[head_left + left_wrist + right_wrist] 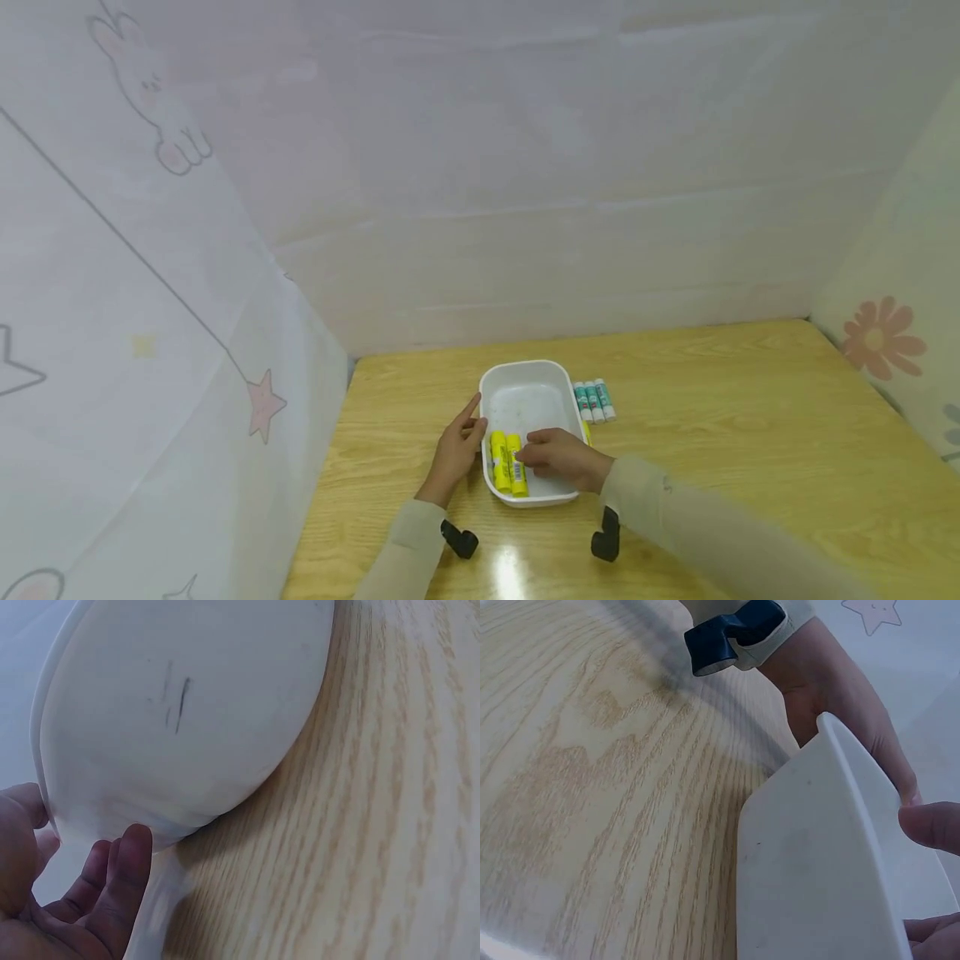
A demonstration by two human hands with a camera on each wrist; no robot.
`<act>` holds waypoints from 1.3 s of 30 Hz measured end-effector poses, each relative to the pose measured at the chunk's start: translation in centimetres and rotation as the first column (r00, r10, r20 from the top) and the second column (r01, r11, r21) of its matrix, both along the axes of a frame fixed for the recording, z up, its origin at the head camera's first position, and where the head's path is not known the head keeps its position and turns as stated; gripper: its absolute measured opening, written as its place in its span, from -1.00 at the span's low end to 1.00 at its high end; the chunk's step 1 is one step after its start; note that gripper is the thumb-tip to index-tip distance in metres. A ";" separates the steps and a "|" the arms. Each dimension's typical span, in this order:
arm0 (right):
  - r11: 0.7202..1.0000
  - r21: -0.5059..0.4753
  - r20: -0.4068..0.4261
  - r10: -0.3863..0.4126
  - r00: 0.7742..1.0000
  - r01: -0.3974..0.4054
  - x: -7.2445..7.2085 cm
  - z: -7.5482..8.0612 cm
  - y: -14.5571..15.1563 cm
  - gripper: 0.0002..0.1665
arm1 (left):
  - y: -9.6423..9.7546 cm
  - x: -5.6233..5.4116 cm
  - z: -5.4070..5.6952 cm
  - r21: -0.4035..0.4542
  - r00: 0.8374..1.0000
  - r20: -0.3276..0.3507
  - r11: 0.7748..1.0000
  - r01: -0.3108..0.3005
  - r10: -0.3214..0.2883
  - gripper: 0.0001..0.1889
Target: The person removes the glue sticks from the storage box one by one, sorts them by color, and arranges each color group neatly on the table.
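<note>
A white plastic box point(534, 396) without a lid stands on the wooden table. Two yellow glue sticks lie side by side in its near left part, the left glue stick point(499, 467) against the wall. My right hand point(558, 457) reaches in from the right and pinches the right glue stick point(517, 479), which the right wrist view does not show. The right thumb point(934, 825) and fingertips point(936, 937) are inside the box there. My left hand point(453, 454) rests along the left outer wall, index finger extended and thumb at the rim; its fingers point(124, 877) touch the wall.
Several white-and-teal glue sticks point(593, 402) lie in a row right of the box. A yellow part point(587, 432) shows at its right side. The wooden table point(720, 433) extends to the right, with printed cloth walls point(525, 208) behind and on both sides.
</note>
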State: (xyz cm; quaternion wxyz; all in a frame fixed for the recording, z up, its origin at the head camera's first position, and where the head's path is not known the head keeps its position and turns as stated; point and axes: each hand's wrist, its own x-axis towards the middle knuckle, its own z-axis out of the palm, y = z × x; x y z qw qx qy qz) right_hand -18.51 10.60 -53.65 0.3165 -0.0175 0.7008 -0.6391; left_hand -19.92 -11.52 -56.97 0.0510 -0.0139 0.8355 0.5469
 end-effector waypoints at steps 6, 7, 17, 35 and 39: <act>0.999 0.009 -0.005 -0.033 0.999 0.033 0.1 -0.5 -0.7 -0.26 | 0.1 0.0 -0.1 0.018 1.000 -0.002 1.000 0.010 -0.010 -0.48; 0.999 0.011 -0.006 -0.039 0.999 0.039 0.1 -0.5 -0.8 -0.29 | 0.1 0.0 -0.1 0.022 1.000 -0.005 1.000 0.010 -0.010 -0.48; 0.996 0.024 -0.004 -0.086 0.996 0.086 -0.3 -1.4 -1.5 -0.36 | -0.1 0.0 -0.3 0.011 1.000 -0.021 1.000 -0.002 0.002 -0.46; 0.994 0.052 0.023 -0.096 0.995 0.095 -0.5 -1.5 -1.6 -0.39 | 0.2 0.0 -0.3 0.028 1.000 -0.015 1.000 -0.004 0.005 -0.48; 0.994 0.058 0.021 -0.095 0.995 0.094 -0.6 -1.6 -1.8 -0.40 | 0.2 0.0 -0.2 0.029 1.000 -0.016 1.000 -0.007 0.008 -0.48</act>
